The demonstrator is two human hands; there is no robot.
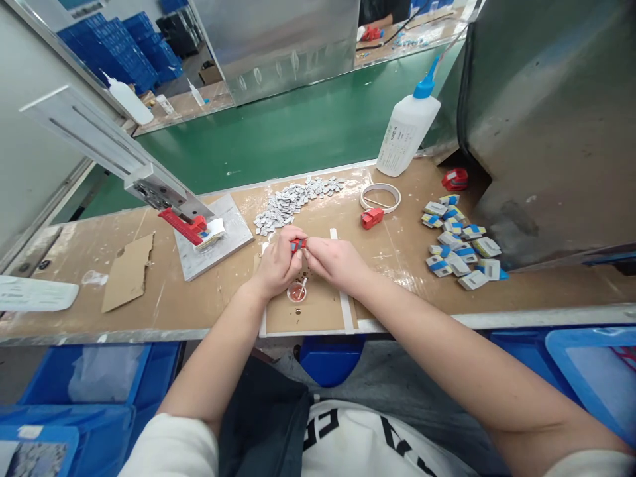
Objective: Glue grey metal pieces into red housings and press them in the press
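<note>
Seen from above, two bare hands meet over the middle of a worn wooden workbench (397, 258). The left hand (278, 262) and the right hand (335, 262) come together with fingertips nearly touching, and between them they pinch a small red and blue part (298, 245). The part sits right at the fingertips of both hands, at the top of the grip, farthest from the person's body. Its long axis runs roughly left to right, spanning the gap between the two hands; most of it is hidden by the fingers, so which end points where cannot be told.

Just below the hands, nearer the person, a small round cup (297, 292) with reddish contents stands on a brown cardboard mat (318, 311). Beyond the hands lies a heap of small grey pieces (293, 199). To the right are a roll of white tape (380, 196), a loose red clip (372, 218), and a scatter of blue, white and yellow parts (460, 242). A white squeeze bottle (408, 132) with a blue nozzle stands at the bench's far edge. To the left, a metal press (163, 192) with a red fixture sits on a grey plate (213, 238).
</note>
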